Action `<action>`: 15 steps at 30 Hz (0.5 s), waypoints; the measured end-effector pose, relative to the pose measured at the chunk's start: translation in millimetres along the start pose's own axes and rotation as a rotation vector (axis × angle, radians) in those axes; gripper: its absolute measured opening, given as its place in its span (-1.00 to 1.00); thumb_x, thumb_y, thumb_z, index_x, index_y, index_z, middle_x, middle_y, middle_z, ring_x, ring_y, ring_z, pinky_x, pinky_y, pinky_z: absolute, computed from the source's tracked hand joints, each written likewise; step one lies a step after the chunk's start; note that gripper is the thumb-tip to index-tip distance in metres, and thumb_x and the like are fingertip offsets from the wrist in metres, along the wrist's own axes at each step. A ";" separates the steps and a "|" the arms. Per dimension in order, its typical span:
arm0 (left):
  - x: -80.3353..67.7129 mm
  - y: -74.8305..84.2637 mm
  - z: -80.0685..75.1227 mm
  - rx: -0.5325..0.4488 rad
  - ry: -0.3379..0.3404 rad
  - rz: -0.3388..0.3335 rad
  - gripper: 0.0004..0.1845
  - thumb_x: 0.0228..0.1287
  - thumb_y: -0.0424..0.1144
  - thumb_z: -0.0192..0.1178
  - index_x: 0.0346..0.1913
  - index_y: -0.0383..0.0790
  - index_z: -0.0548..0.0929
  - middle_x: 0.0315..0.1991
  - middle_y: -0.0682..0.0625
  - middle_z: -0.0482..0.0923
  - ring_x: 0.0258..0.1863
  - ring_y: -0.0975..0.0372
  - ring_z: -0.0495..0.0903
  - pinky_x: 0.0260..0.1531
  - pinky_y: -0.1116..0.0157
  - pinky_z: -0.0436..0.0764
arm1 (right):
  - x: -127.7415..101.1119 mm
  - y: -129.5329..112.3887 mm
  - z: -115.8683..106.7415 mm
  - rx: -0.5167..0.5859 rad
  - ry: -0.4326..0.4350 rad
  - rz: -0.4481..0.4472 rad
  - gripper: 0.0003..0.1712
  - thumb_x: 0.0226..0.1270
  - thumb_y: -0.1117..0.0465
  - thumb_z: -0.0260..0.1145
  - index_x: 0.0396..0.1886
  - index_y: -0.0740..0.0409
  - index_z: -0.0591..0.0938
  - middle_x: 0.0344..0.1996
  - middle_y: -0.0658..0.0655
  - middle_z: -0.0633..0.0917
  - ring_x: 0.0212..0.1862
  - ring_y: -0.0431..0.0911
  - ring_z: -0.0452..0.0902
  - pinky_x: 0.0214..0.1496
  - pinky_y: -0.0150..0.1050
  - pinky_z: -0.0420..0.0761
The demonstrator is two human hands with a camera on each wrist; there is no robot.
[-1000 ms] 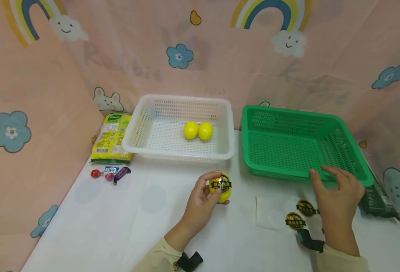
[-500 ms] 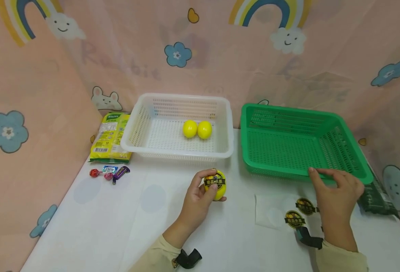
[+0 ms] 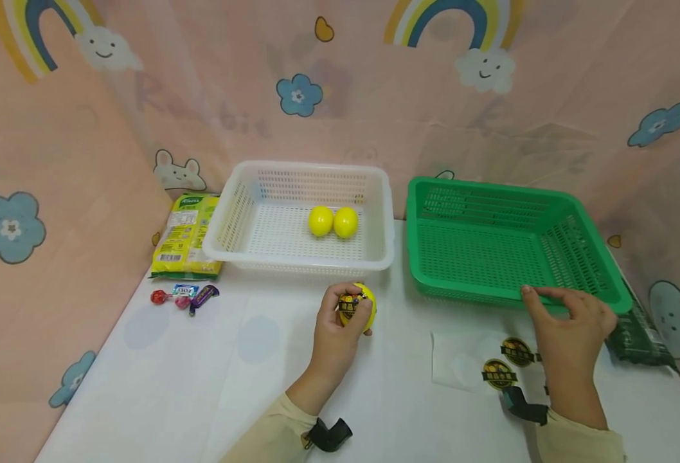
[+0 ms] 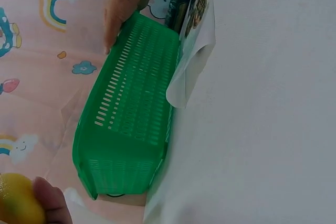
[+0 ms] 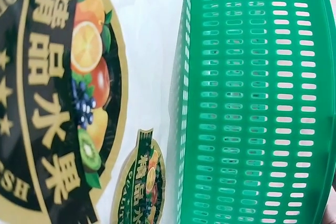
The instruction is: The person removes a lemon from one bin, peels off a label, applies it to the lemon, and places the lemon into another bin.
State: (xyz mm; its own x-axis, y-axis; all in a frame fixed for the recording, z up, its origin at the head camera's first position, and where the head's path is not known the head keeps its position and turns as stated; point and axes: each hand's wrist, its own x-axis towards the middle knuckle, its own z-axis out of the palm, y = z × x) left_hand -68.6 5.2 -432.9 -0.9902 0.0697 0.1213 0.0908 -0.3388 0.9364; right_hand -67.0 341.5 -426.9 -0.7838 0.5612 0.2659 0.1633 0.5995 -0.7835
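Fingers of the left hand [image 3: 333,331] curl around a yellow lemon [image 3: 358,307] near the white basket [image 3: 227,225], right hand [image 3: 571,328] relaxed; it looks light, smooth, firm, best held around its middle.

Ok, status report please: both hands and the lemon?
Left hand grips stickered lemon above table. Right hand open, fingertips at green basket rim. Nothing blocking.

The left hand [image 3: 334,331] is held forward with fingers curled closed (thumb on top), its wrist strapped in black. The right hand [image 3: 571,334] is kept low, fingers loosely extended forward.
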 end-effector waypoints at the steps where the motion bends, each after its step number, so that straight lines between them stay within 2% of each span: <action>1: 1.5 -0.4 1.4 -0.003 0.007 0.008 -0.73 0.49 -0.39 0.25 0.13 -0.34 0.45 0.30 -0.13 0.43 -0.23 0.17 0.54 -0.33 0.38 0.64 | 0.2 0.2 -0.1 0.003 -0.001 -0.004 -0.59 0.44 0.03 0.50 0.01 0.30 0.77 0.10 0.12 0.51 0.57 0.10 -0.02 0.59 0.23 -0.08; 7: 12.4 0.3 10.3 -0.012 -0.006 0.029 -0.65 0.37 -0.48 0.30 0.14 -0.35 0.46 0.32 -0.17 0.43 -0.17 0.16 0.55 -0.29 0.41 0.63 | 0.6 1.4 -0.1 0.026 -0.002 -0.023 -0.62 0.43 0.06 0.52 -0.02 0.30 0.77 0.02 -0.01 0.50 0.56 0.09 -0.02 0.59 0.21 -0.12; 10: 19.2 2.5 16.6 0.013 -0.031 0.046 -0.62 0.35 -0.49 0.32 0.15 -0.35 0.47 0.37 -0.22 0.41 -0.02 0.11 0.55 -0.16 0.39 0.66 | 0.4 1.1 -0.3 0.024 0.003 -0.030 -0.62 0.42 0.06 0.53 -0.02 0.30 0.77 0.00 -0.03 0.49 0.55 0.10 0.00 0.58 0.19 -0.11; 13: 28.9 6.6 26.2 0.062 -0.062 0.066 -0.62 0.37 -0.46 0.33 0.16 -0.32 0.47 0.38 -0.21 0.41 0.11 0.09 0.52 -0.05 0.34 0.67 | 0.2 1.0 -0.9 0.017 -0.005 -0.019 -0.60 0.42 0.05 0.52 -0.01 0.31 0.77 0.03 0.03 0.50 0.55 0.12 0.00 0.58 0.21 -0.10; 15: 37.4 10.9 35.4 0.090 -0.098 0.065 -0.64 0.41 -0.41 0.32 0.18 -0.28 0.48 0.33 -0.16 0.44 0.09 0.11 0.52 -0.07 0.33 0.67 | 0.0 0.7 -1.3 0.008 -0.011 -0.007 -0.60 0.42 0.04 0.52 0.00 0.30 0.77 0.06 0.09 0.51 0.55 0.13 -0.01 0.57 0.23 -0.08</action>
State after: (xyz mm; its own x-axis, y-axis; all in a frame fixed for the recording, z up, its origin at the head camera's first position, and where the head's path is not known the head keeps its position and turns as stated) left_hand -100.8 37.3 -406.5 -0.9672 0.1432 0.2100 0.1679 -0.2604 0.9508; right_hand -66.1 342.7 -426.8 -0.7914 0.5508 0.2650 0.1532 0.5985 -0.7864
